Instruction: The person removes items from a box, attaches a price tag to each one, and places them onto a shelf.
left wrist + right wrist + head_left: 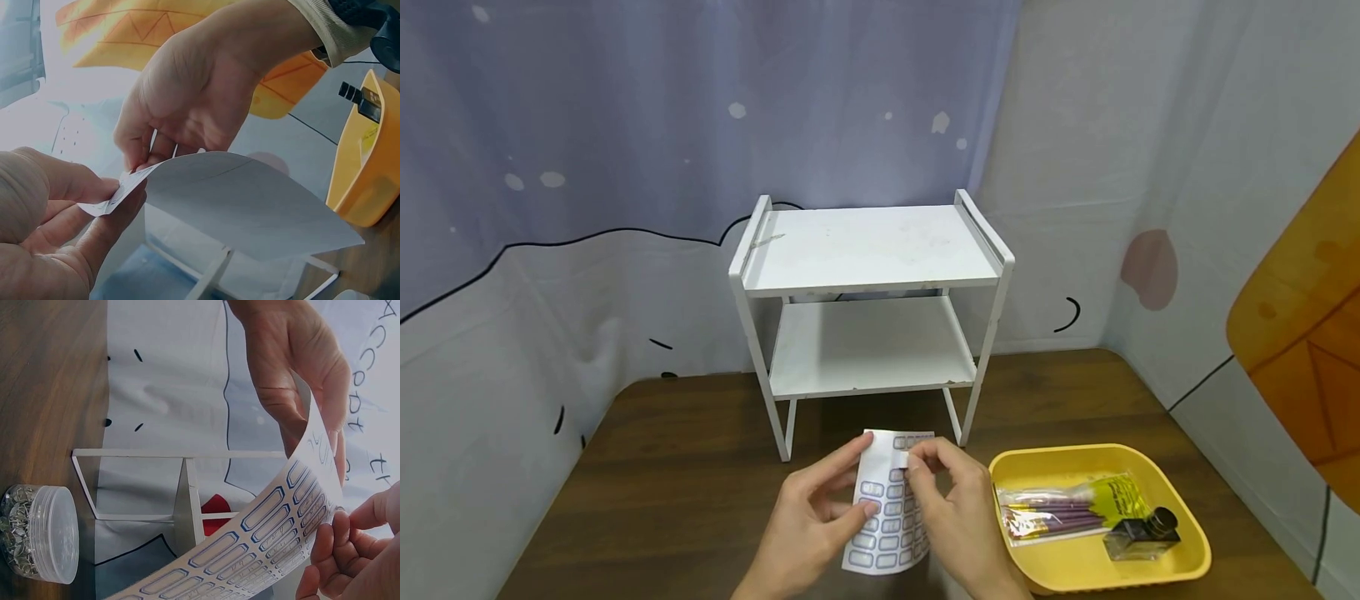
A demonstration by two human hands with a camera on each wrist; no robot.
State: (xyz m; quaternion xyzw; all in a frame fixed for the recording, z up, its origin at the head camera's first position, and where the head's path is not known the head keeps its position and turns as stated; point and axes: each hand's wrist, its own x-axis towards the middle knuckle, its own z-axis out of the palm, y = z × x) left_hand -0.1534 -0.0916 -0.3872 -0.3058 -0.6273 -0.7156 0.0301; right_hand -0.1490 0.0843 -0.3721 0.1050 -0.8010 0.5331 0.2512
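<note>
A white sheet of sticker labels with rows of blue-bordered frames is held up in front of the shelf. My left hand grips its left edge, thumb on the printed face and fingers behind. Near the top, my right hand pinches a small white label between thumb and index finger, right at the sheet's surface. In the left wrist view the plain back of the sheet shows, bowed in a curve. The right wrist view shows the printed frames close up, with the right fingertips at the sheet's edge.
A white two-tier shelf stands on the brown table. To the right, a yellow tray holds a bag of thin purple sticks and a black-capped glass bottle. A clear jar of metal pieces appears in the right wrist view.
</note>
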